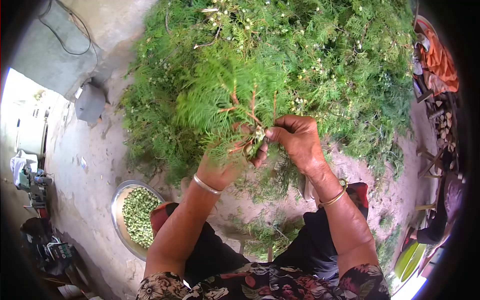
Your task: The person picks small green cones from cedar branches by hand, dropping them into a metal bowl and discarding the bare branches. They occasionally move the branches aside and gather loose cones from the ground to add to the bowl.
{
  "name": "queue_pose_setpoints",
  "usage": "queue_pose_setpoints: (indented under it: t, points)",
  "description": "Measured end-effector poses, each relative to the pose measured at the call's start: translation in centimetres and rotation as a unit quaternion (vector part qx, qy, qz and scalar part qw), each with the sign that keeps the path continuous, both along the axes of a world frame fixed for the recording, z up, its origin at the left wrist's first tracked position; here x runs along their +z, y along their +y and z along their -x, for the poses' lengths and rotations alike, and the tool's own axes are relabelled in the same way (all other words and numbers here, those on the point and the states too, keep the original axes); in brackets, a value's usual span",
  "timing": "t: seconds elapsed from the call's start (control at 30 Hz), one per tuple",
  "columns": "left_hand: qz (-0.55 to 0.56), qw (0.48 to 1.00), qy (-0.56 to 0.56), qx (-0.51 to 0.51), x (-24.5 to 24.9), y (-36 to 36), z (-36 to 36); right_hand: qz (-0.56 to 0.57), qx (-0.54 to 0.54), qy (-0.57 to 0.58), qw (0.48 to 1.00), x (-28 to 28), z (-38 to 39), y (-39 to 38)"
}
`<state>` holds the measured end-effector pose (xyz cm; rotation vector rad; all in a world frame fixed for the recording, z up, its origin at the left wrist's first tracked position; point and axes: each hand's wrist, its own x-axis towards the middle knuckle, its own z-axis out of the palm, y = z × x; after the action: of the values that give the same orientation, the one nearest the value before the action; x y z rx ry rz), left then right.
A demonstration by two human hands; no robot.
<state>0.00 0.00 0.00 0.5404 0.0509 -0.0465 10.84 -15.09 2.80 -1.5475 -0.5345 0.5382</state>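
My left hand grips a bunch of feathery green sprigs with reddish stems, held up in front of me. My right hand pinches at the base of the same bunch, thumb and forefinger closed on a small pale green bud. Both wrists wear thin metal bangles. Behind the hands lies a big heap of the same green branches with small pale buds scattered through it.
A metal bowl full of small green buds sits on the ground at my lower left. Loose sprigs lie between my knees. A grey wall and clutter stand at the left; cloth and a green object at the right.
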Motion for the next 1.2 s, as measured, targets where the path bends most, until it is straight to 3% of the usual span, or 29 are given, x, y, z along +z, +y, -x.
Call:
queue_pose_setpoints:
  t: [0.03,0.1,0.13,0.2,0.23,0.27,0.3,0.37,0.4,0.43,0.5,0.57,0.6,0.67,0.8,0.87,0.9,0.97,1.0,1.07,1.13,1.2]
  points:
    - [-0.102,0.995,-0.019,0.006,0.0,-0.1,0.4,0.021,-0.021,-0.006,1.000,0.2,-0.1,-0.1]
    - [-0.210,0.977,-0.036,0.011,0.3,0.7,0.9,0.036,-0.043,-0.010,0.998,0.5,0.0,0.4]
    - [-0.227,0.974,0.009,0.005,0.4,0.8,1.0,0.032,-0.043,-0.011,0.998,0.8,0.0,0.4]
    - [-0.065,0.993,0.096,0.004,1.1,0.2,1.0,0.032,-0.042,-0.013,0.999,0.7,-0.1,0.3]
    - [-0.066,0.993,0.098,0.005,2.1,0.4,1.3,0.030,-0.038,-0.013,0.999,0.3,-0.3,0.3]
    - [-0.315,0.945,0.017,0.089,3.3,0.8,1.6,0.029,-0.034,-0.015,0.999,0.0,-0.4,0.3]
    - [-0.540,0.823,-0.065,0.164,4.3,1.2,1.8,0.030,-0.033,-0.014,0.999,0.1,-0.3,0.1]
    - [-0.723,0.636,-0.143,0.228,4.7,1.5,1.4,0.069,-0.018,-0.038,0.997,0.5,-0.1,0.0]
    - [-0.605,0.759,-0.015,0.239,4.4,1.3,0.9,0.068,-0.018,-0.039,0.997,0.4,0.1,0.0]
    - [-0.459,0.848,0.114,0.240,4.1,1.2,0.6,0.088,-0.008,-0.038,0.995,0.3,0.4,0.2]
    - [-0.468,0.837,0.147,0.241,3.6,1.4,0.4,0.108,0.002,-0.038,0.993,0.2,0.8,0.4]
    - [-0.562,0.758,0.141,0.300,2.4,1.7,0.2,0.125,0.021,-0.052,0.991,0.2,1.1,0.6]
    - [-0.562,0.757,0.142,0.300,1.8,1.8,0.1,0.125,0.021,-0.052,0.991,0.3,1.2,0.8]
    - [-0.697,0.611,0.092,0.363,1.0,2.1,-0.1,0.137,0.016,-0.052,0.989,0.5,1.3,1.0]
    - [-0.668,0.620,0.106,0.399,2.0,1.4,-0.5,0.115,-0.003,-0.060,0.992,0.4,1.5,1.7]
    - [-0.749,0.477,0.156,0.432,1.6,2.3,-0.4,0.100,-0.009,-0.053,0.994,-0.2,1.4,1.9]
    - [-0.750,0.477,0.156,0.432,2.3,3.4,-0.5,0.099,-0.009,-0.052,0.994,-0.2,1.2,1.6]
    - [-0.426,0.745,0.258,0.444,4.5,6.5,-0.5,0.041,-0.055,-0.015,0.998,0.1,0.7,0.6]
    - [-0.427,0.745,0.255,0.444,4.7,7.1,-0.2,0.053,-0.059,0.009,0.997,0.6,0.6,0.4]
    - [-0.168,0.924,0.181,0.292,4.5,7.9,0.8,0.042,-0.054,0.006,0.998,1.2,0.2,0.0]
    - [-0.119,0.938,0.178,0.271,4.7,6.5,1.1,-0.031,-0.031,0.018,0.999,0.7,0.1,0.2]
    - [-0.014,0.963,0.159,0.216,3.5,6.0,0.7,-0.016,-0.013,0.025,0.999,1.1,0.4,0.2]
